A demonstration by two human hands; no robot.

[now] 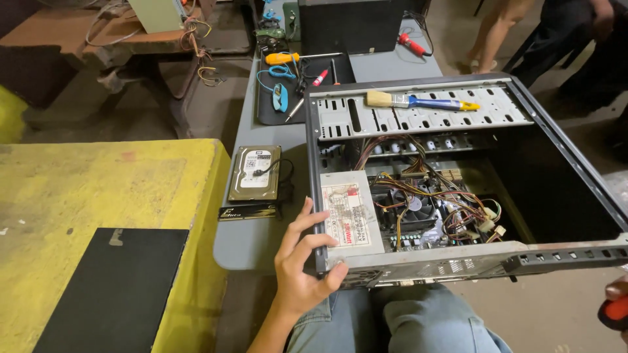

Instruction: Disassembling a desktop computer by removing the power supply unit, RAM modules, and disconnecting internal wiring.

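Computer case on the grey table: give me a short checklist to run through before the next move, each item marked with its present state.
1. Left hand grips the near corner of the computer case: ok.
2. Case rests fully on the grey table: not ok, its near edge overhangs the lap.
3. Paintbrush is clear of the internals: ok, it lies on the drive bay.
4. Right hand grip: cannot tell, only the frame edge shows it with something red and black.
5. Hard drive lies apart from the case: ok.
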